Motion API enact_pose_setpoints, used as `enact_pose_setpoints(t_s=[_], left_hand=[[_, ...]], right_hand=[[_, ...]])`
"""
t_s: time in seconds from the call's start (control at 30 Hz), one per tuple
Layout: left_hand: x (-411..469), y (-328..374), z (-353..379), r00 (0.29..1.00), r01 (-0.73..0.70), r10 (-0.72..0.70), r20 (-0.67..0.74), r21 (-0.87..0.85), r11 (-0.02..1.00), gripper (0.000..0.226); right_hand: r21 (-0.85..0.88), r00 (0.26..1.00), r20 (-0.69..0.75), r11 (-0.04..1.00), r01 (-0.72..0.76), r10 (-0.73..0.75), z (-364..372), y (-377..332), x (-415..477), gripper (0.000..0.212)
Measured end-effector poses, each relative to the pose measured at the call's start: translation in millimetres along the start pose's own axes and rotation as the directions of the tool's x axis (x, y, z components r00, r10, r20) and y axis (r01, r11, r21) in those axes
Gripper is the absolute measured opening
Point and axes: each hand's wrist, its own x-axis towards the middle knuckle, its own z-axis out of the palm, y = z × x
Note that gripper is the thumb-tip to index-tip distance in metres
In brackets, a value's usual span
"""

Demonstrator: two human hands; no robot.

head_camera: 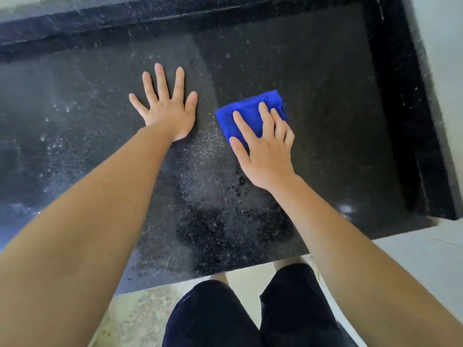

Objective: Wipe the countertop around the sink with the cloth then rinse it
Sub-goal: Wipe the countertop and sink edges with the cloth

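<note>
A folded blue cloth lies flat on the black speckled countertop, right of centre. My right hand presses down on the cloth's near half with spread fingers, thumb at its near-left edge. My left hand rests flat on the bare counter to the left of the cloth, fingers apart and holding nothing. A gap of counter separates the two hands. No sink is in view.
A raised black ledge runs along the back, and a black border strip lines the right side against a pale wall. The counter's front edge is near my legs, above a light floor. Wet smears mark the middle.
</note>
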Motion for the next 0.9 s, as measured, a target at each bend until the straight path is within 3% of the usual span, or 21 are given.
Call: enact_pose_setpoints(t_s=[0.27,0.4,0.57,0.7,0.9], left_hand=[[-1.6,-13.5,-15.6,0.994,-0.094,0.097,0.046,-0.054,0.994,0.072],[-21.0,-33.2,-15.3,0.988,-0.13,0.136,-0.072,0.079,0.988,0.073],[-42.0,-42.6,9.5,0.999,-0.033,0.032,-0.04,-0.034,0.999,0.076],[-41.2,-43.8,22.6,0.999,-0.025,0.025,-0.044,0.003,1.0,0.075],[-39.9,-42.5,19.8,1.0,-0.013,0.013,-0.006,0.001,1.0,0.075]], right_hand=[[0.0,1.0,-0.011,1.0,-0.001,0.001,15.9,-3.5,-32.8,0.056],[-0.038,0.998,0.057,0.999,0.034,-0.031,5.1,-4.9,-4.2,0.057],[-0.007,0.992,0.129,1.0,0.008,-0.007,-14.9,-37.8,84.0,0.058],[-0.019,0.987,0.161,0.999,0.032,-0.028,-25.0,-57.3,145.6,0.059],[-0.028,0.994,0.102,0.998,0.051,-0.048,-19.5,-60.0,144.5,0.059]])
